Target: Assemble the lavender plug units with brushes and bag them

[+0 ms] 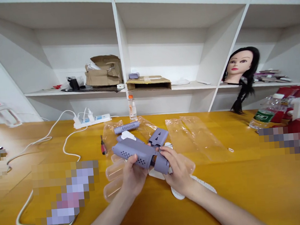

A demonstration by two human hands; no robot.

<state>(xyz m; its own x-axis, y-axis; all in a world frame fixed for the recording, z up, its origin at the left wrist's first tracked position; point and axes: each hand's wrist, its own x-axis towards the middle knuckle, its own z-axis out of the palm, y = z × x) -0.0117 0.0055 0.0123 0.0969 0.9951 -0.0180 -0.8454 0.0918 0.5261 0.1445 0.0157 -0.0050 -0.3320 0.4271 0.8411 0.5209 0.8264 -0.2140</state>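
A purple-grey plastic housing [132, 150] with rows of small holes is held up over the table, tilted, with its right end nearer me. My left hand [135, 177] is closed round its lower side, the thumb lying along the perforated face. My right hand [179, 171] grips a short curved end piece [161, 163] of the same colour, with a dark gap between it and the housing. Just behind are a purple part with keyhole slots [158, 136] and a perforated purple cover [127, 127]. Whether the end piece is joined to the housing, I cannot tell.
Clear plastic bags [193, 133] and clear plastic trays [114, 189] lie around the hands. A red-and-black screwdriver [103, 147] rests to the left. Behind stand a power strip [92, 120] with white cables and an orange-capped bottle [132, 108]. A water bottle [263, 114] stands at right.
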